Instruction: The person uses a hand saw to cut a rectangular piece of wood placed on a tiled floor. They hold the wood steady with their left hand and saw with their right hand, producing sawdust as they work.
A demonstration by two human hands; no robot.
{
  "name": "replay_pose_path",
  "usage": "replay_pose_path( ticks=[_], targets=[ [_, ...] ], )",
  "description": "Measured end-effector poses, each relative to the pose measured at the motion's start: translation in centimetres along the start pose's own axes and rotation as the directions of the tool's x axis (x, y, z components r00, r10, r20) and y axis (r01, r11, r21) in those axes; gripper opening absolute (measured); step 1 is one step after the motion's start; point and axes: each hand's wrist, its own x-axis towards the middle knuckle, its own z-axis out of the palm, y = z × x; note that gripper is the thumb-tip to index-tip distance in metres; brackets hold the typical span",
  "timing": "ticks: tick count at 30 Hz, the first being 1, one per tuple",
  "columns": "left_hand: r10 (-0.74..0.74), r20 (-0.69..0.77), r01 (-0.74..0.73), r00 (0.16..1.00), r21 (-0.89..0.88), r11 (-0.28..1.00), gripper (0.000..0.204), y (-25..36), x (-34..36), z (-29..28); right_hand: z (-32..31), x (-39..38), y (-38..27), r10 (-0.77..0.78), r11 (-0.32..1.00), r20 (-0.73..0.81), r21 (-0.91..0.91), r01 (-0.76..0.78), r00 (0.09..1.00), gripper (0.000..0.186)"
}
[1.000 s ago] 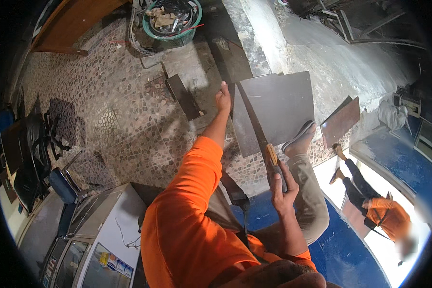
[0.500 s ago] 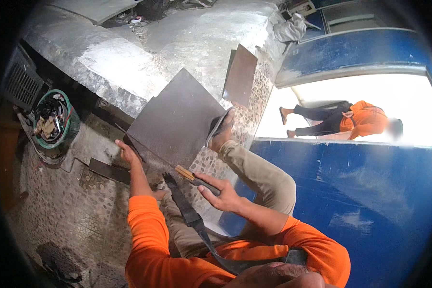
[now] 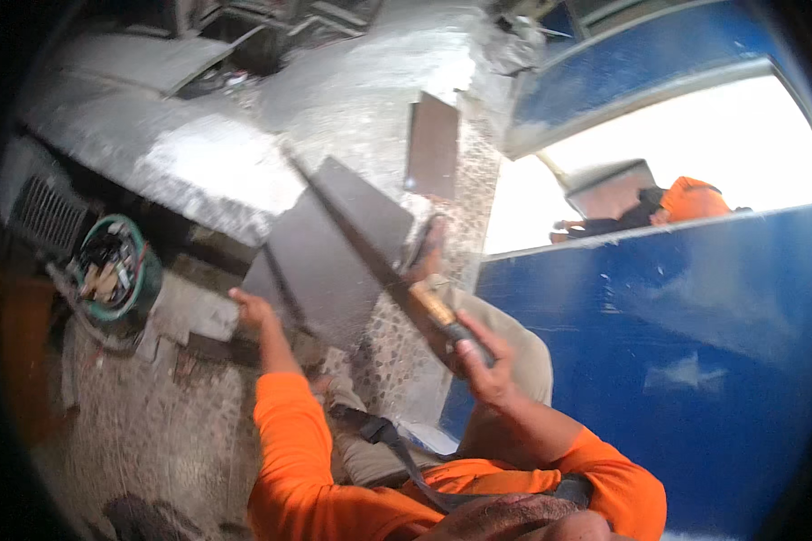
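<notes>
My right hand (image 3: 489, 361) is wrapped round the black-and-wood handle of a hand saw (image 3: 347, 230). Its long blade is raised, slanting up and left above a dark flat board (image 3: 343, 243); motion blurs it and its teeth cannot be made out. At the board's left edge, my left hand (image 3: 254, 311) grips the near-left part, though most of its fingers are hidden. A dark line runs across the board close to that hand. My sandalled foot (image 3: 429, 248) presses at the board's right edge.
A rough concrete ledge (image 3: 207, 162) lies behind the board, and a smaller brown panel (image 3: 433, 144) leans beyond it. A green bin of scraps (image 3: 122, 270) and a grey crate (image 3: 52, 221) stand left. Right is a blue wall (image 3: 650, 343); a person in orange (image 3: 695, 200) is beyond its opening.
The saw has lifted from its low position at the board, its blade now showing broadside. My left hand stays by the board's edge. Beyond the opening, the other person has bent lower beside a brown panel.
</notes>
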Motion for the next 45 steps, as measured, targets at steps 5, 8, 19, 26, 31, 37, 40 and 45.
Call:
replay_pose_path(
  ticks=[5,8,19,26,31,37,40,45],
  targets=[
    [0.139,-0.211,-0.145,0.968,-0.014,0.989,0.1,-0.1,-0.4,0.8,-0.9,0.6,-1.7,-0.019,1.0,-0.034,0.011,0.02,0.999,0.044],
    [0.143,-0.204,-0.178,0.968,-0.165,0.97,0.1,0.4,0.1,0.1,0.7,0.9,-0.1,-0.041,0.999,0.047,0.004,0.041,0.998,0.044],
    [0.035,-0.086,-0.038,0.996,-0.027,0.999,0.097,0.1,4.5,-4.3,6.1,4.7,0.1,0.141,0.987,0.495,-0.005,-0.16,0.857,0.039],
    [0.365,0.019,-0.365,0.931,0.035,0.93,0.085,1.6,0.9,-3.5,6.4,6.9,3.1,0.08,0.996,0.518,-0.012,-0.086,0.852,0.039],
    [0.407,0.071,-0.411,0.911,0.239,0.879,0.066,3.6,-1.3,-3.7,6.8,7.2,4.4,-0.054,0.996,0.501,-0.03,0.079,0.864,0.04],
    [0.459,0.071,-0.454,0.886,0.339,0.824,0.063,3.8,-0.6,-4.2,6.8,7.2,4.9,0.034,0.999,0.541,-0.045,-0.011,0.841,0.04],
    [0.484,-0.006,-0.448,0.875,0.372,0.813,0.058,3.3,-0.3,-3.3,6.9,7.4,4.9,-0.039,0.997,0.54,-0.03,0.065,0.84,0.04],
    [0.487,-0.005,-0.453,0.874,0.357,0.817,0.05,2.8,0.3,-3.2,6.3,5.7,6.6,0.035,0.999,0.548,-0.007,-0.037,0.836,0.04]
  ],
)
